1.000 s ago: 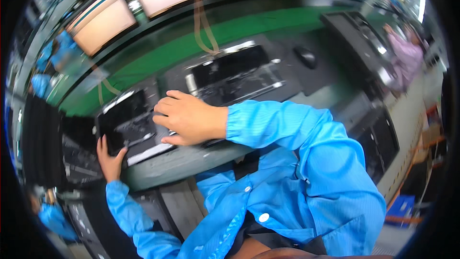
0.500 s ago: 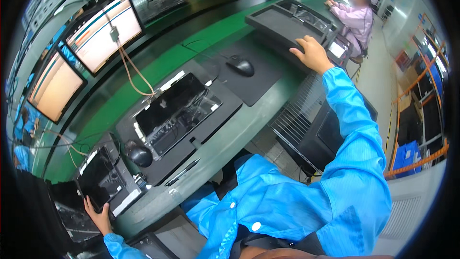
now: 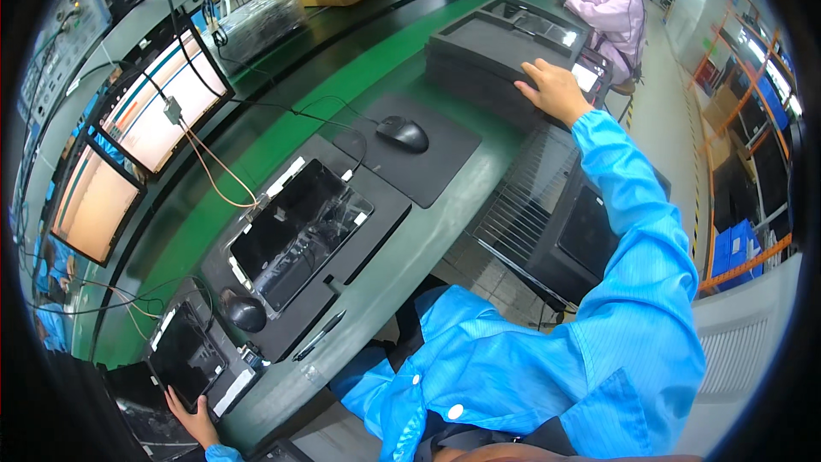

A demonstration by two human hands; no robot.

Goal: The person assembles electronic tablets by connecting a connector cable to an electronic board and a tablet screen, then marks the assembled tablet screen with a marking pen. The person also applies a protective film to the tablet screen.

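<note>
My left hand [image 3: 195, 419] lies at the near edge of a dark tablet-like screen [image 3: 184, 351] in a black holder at the lower left. Thumb and fingers are spread there, with the fingertips touching or very close to the screen's edge. Far to the right, my right hand [image 3: 554, 91] is stretched out with its fingers apart, beside a stack of black trays [image 3: 479, 47]. Whether its fingertips touch the stack I cannot tell. Between the hands, a larger dark screen [image 3: 299, 231] rests in a black holder, joined to a pinkish cable [image 3: 209, 162].
Two black mice [image 3: 402, 133] [image 3: 244, 312] and a pen [image 3: 320, 335] lie on the green bench [image 3: 402, 248]. Lit monitors [image 3: 162, 107] stand at the left. A wire rack [image 3: 522, 214] and black trays are below the right arm. A person in pink [image 3: 611, 17] sits beyond.
The view has turned, so the bench things sit lower and further left. Both hands keep nearly the same places beside the small screen and the tray stack.
</note>
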